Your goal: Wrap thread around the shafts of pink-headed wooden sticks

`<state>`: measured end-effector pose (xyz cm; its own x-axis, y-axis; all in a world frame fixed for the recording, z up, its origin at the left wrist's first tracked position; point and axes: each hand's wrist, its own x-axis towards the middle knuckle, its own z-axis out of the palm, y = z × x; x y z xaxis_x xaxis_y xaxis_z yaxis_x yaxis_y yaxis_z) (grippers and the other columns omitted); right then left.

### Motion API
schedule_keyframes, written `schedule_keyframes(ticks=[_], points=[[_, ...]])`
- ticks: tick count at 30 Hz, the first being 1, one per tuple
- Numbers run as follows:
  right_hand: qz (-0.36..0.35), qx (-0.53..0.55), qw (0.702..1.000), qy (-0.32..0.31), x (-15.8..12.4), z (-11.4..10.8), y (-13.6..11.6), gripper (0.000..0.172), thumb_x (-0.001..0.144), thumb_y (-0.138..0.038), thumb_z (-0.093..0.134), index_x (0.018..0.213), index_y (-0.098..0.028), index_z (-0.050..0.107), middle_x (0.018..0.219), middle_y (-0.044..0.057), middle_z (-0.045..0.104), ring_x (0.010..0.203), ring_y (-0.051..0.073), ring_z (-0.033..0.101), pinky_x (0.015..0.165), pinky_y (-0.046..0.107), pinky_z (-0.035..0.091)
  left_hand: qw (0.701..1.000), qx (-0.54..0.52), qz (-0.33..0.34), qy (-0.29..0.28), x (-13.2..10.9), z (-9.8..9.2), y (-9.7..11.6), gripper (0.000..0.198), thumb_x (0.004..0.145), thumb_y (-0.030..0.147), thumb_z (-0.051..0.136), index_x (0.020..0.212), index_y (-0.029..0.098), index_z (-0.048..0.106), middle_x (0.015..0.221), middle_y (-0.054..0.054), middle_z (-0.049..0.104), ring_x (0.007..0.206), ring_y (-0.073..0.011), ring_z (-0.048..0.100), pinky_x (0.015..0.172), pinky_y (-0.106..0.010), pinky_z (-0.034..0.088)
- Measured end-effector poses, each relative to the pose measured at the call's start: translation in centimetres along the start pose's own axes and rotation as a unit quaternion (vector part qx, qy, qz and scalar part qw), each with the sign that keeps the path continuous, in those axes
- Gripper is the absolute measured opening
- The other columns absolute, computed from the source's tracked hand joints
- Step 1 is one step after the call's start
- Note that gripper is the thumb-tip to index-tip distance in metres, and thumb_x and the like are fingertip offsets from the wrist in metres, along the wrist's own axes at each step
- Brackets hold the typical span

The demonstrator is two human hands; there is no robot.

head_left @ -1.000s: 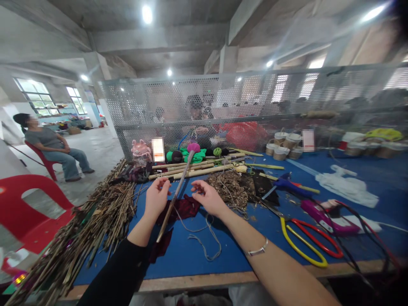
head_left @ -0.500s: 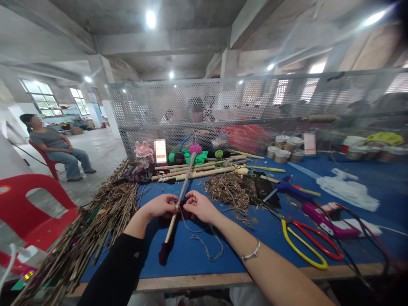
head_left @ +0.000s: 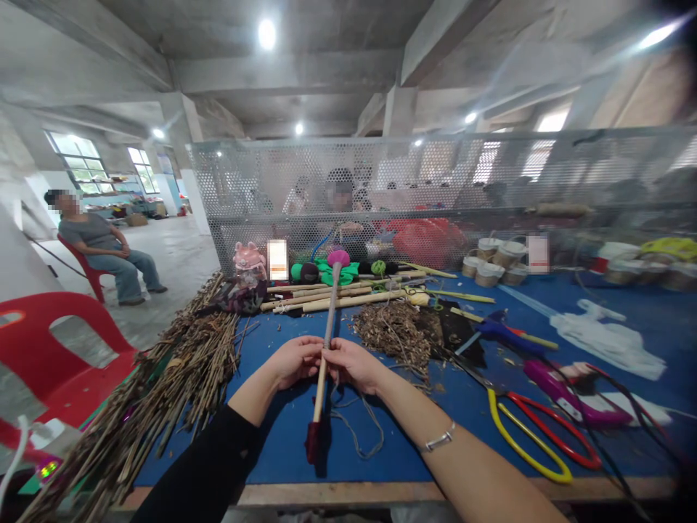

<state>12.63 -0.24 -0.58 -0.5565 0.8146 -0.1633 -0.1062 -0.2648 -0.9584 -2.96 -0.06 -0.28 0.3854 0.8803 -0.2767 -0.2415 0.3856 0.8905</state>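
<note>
A thin wooden stick (head_left: 328, 327) with a pink ball (head_left: 338, 258) at its far end stands slanted over the blue table (head_left: 283, 436). Dark red cloth (head_left: 314, 439) hangs from its near end. My left hand (head_left: 297, 359) pinches the stick's middle from the left. My right hand (head_left: 353, 362) grips the same spot from the right, fingertips meeting the left hand's. Grey twine (head_left: 356, 428) lies looped on the table just below my hands.
A long heap of dry twigs (head_left: 163, 392) covers the table's left side. A pile of brown shreds (head_left: 397, 330), yellow-and-red scissors (head_left: 536, 436), a pink glue gun (head_left: 571, 396) and bamboo rods (head_left: 337, 294) lie around. A mesh screen (head_left: 435, 189) closes the back. A red chair (head_left: 59, 363) stands left.
Both hands were apart and open around the stick; they have come together and closed on its middle. The stick now stands steeper, and the dark red cloth has gone from the table to its near end.
</note>
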Motion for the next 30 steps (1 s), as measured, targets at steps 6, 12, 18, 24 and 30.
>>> schedule_keyframes(ticks=[6,12,18,24,30], points=[[-0.016,-0.055,0.998,-0.003,-0.1,-0.7,-0.9,0.024,0.075,-0.038,0.052,0.072,-0.014,0.050,0.047,-0.005,0.050,0.031,0.002,0.029,0.030,0.015,0.014,0.999,-0.026,-0.039,-0.024,-0.2,0.4,0.0,0.025,0.075,0.033,0.056,0.089,0.012,0.058,0.073,-0.009,0.064,0.061,-0.0124,0.061,0.052,-0.018,0.046],[0.015,-0.156,0.986,0.055,-0.4,-1.4,-1.4,0.011,0.066,-0.023,0.054,0.073,-0.014,0.051,0.048,-0.005,0.052,0.031,0.003,0.034,0.029,0.015,0.020,0.998,-0.016,-0.029,-0.057,-1.0,1.1,0.5,0.036,0.064,0.014,0.067,0.098,0.014,0.056,0.085,-0.009,0.064,0.068,-0.0119,0.062,0.060,-0.019,0.048],[-0.021,-0.144,0.986,0.080,0.0,-2.6,-1.3,0.017,0.074,-0.032,0.045,0.079,-0.016,0.050,0.055,-0.003,0.054,0.037,0.008,0.046,0.033,0.017,0.034,0.998,-0.058,-0.012,-0.020,-0.8,1.5,0.2,0.026,0.069,0.021,0.066,0.091,0.011,0.056,0.081,-0.009,0.063,0.064,-0.0112,0.062,0.058,-0.018,0.049],[-0.213,-0.298,0.926,0.090,-0.2,-2.7,-1.3,0.018,0.069,-0.016,0.055,0.087,-0.020,0.057,0.072,0.000,0.062,0.067,0.014,0.058,0.064,0.025,0.045,0.998,-0.050,-0.010,-0.034,-0.9,1.6,0.1,0.032,0.069,0.022,0.067,0.097,0.013,0.057,0.082,-0.007,0.062,0.062,-0.0093,0.060,0.056,-0.017,0.048],[-0.238,-0.295,0.916,0.134,0.3,-2.1,-0.6,0.014,0.071,-0.015,0.050,0.084,-0.021,0.053,0.070,-0.001,0.062,0.065,0.014,0.058,0.065,0.027,0.044,0.998,-0.046,0.009,-0.035,-0.8,1.8,-0.1,0.037,0.069,0.023,0.067,0.103,0.014,0.056,0.078,-0.006,0.060,0.059,-0.0079,0.058,0.050,-0.014,0.043]])
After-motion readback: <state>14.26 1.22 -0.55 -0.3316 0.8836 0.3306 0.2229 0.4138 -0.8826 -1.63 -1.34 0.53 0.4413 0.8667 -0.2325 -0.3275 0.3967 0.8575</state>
